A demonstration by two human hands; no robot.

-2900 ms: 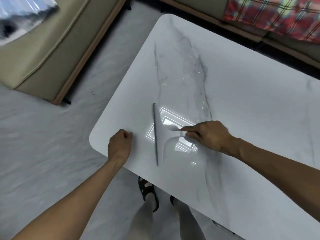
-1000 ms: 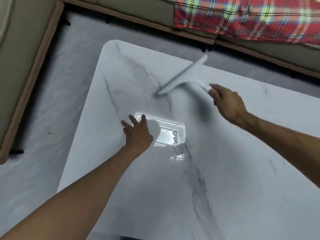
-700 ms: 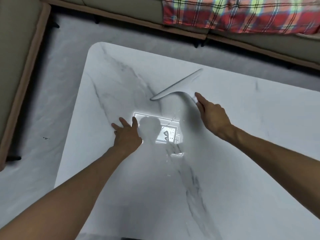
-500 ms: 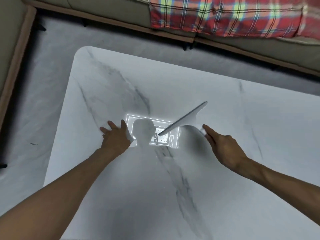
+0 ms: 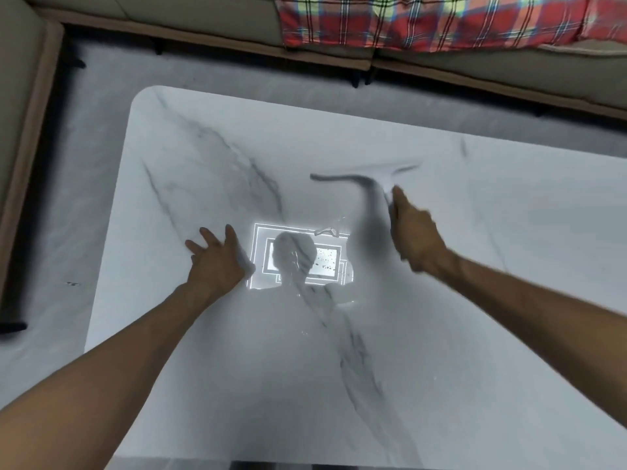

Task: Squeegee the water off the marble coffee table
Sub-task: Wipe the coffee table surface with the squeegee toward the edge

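The white marble coffee table (image 5: 458,334) with grey veins fills most of the view. My right hand (image 5: 412,234) grips the handle of a white squeegee (image 5: 366,178), blurred by motion, its blade lying roughly left to right above the table's middle. My left hand (image 5: 217,257) rests flat on the marble with fingers spread, left of a bright ceiling-light reflection (image 5: 302,256). Small water streaks and droplets (image 5: 327,230) glint at the reflection's upper right edge and inside it.
A beige sofa (image 5: 210,15) with a wooden base runs along the far side and the left side. A red plaid blanket (image 5: 424,22) lies on it. Grey marble-look floor (image 5: 84,164) surrounds the table's left and far edges.
The squeegee has swung from a diagonal tilt near the light reflection to a roughly level blade farther up and right. My left hand stays planted on the marble. The view has shifted slightly.
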